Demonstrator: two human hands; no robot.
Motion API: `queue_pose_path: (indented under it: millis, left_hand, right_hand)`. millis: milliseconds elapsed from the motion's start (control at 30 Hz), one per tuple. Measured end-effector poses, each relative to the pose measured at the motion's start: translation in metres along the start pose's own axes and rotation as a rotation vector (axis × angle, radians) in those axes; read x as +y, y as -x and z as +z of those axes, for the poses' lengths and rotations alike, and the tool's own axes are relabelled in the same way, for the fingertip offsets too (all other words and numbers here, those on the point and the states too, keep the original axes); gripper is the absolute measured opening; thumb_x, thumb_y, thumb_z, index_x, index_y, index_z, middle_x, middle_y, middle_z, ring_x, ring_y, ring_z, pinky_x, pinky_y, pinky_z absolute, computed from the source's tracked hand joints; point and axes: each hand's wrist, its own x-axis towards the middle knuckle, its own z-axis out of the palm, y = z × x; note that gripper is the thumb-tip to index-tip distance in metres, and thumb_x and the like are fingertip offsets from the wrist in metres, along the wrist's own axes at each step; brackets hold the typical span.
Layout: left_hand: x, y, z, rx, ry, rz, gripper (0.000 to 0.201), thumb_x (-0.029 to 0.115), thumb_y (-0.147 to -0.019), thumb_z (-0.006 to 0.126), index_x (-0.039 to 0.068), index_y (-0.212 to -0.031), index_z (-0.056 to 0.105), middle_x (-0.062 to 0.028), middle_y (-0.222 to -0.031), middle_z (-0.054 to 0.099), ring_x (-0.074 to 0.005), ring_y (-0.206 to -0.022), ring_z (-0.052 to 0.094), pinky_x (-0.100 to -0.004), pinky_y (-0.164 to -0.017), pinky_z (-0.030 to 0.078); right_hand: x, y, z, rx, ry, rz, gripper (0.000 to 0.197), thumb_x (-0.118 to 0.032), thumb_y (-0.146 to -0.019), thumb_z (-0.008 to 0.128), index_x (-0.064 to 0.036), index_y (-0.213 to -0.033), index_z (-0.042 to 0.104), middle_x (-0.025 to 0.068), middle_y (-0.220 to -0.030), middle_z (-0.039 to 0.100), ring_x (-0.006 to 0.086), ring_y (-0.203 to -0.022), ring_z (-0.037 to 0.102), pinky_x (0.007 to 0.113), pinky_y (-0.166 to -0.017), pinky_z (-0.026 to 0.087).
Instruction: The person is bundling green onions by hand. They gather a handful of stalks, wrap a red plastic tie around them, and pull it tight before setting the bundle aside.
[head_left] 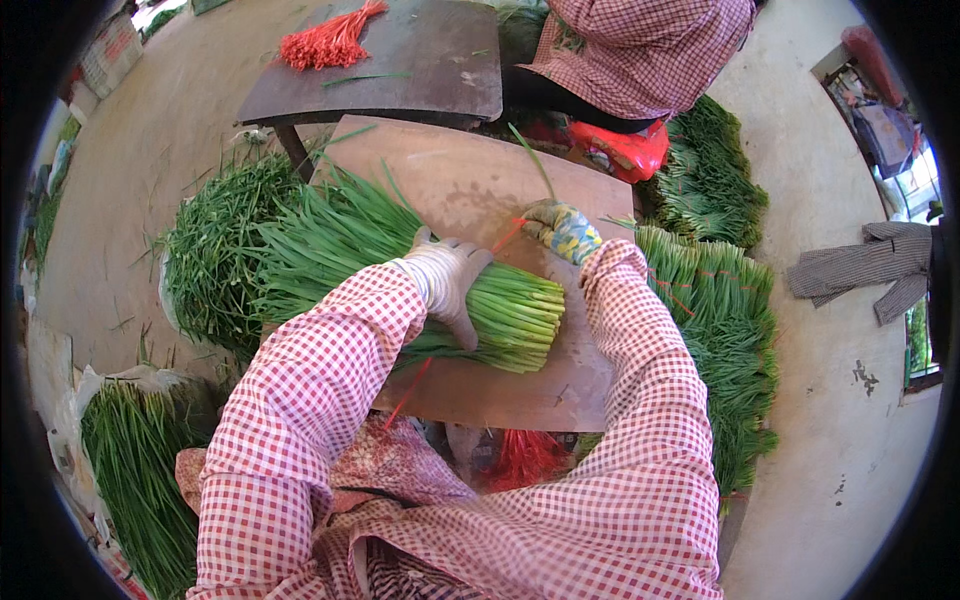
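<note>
A thick bunch of garlic chives (512,312) lies across the small brown table (478,402), its pale cut stems to the right and its green leaves fanning left. My left hand (452,282), in a white and grey glove, is closed over the top of the bunch near the stems. Beyond the stems, my right hand (562,230), in a patterned glove, pinches the upper end of a red tie (508,235). The tie's other end hangs over the near side, below the bunch. Where it runs underneath is hidden.
A dark table (430,75) at the far side carries a bundle of red ties (332,38). A co-worker in a checked sleeve (640,55) sits beyond. Stacked chive bunches (725,330) line the right; loose chives (225,240) and a bagged pile (140,470) lie left.
</note>
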Motion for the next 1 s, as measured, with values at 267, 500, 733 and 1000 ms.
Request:
queue_pose_path:
  millis: [267,500,733,1000]
  left_hand:
    - [-0.002,0.002,0.003,0.022,0.01,-0.041,0.124,0.056,-0.036,0.089,0.005,-0.138,0.039,-0.0152,-0.14,0.046,-0.0313,-0.133,0.041,-0.058,-0.113,0.017]
    - [-0.002,0.0,0.011,0.08,0.019,0.02,0.115,0.056,-0.037,0.089,0.023,-0.138,0.046,-0.0111,-0.141,0.047,-0.0313,-0.134,0.036,-0.0534,-0.111,0.021]
    - [-0.014,-0.021,0.016,0.0,-0.017,-0.029,0.106,0.061,-0.042,0.086,0.022,-0.134,0.051,-0.0107,-0.139,0.049,-0.0316,-0.132,0.041,-0.0529,-0.108,0.028]
    - [-0.006,-0.004,0.009,0.057,0.122,0.003,0.107,0.051,-0.043,0.09,0.014,-0.134,0.049,-0.0121,-0.127,0.059,-0.0323,-0.124,0.05,-0.0468,-0.104,0.035]
  right_hand:
    - [-0.135,0.026,-0.056,-0.333,0.378,0.064,0.026,-0.026,-0.088,0.061,-0.006,-0.103,0.069,0.014,-0.085,0.069,0.0278,-0.078,0.065,0.038,-0.074,0.051]
    - [-0.168,0.036,-0.007,-0.242,0.285,-0.132,0.026,-0.026,-0.082,0.063,-0.0083,-0.1,0.07,0.0197,-0.089,0.067,0.0351,-0.085,0.064,0.042,-0.077,0.05]
    - [-0.175,0.066,0.001,-0.204,0.43,-0.017,0.028,-0.027,-0.081,0.067,-0.0092,-0.101,0.069,0.0178,-0.088,0.067,0.0344,-0.082,0.065,0.041,-0.074,0.052]
    - [-0.176,0.177,0.124,-0.134,0.166,-0.142,0.031,-0.023,-0.082,0.066,-0.0122,-0.111,0.064,0.0159,-0.088,0.063,0.0344,-0.08,0.064,0.041,-0.072,0.053]
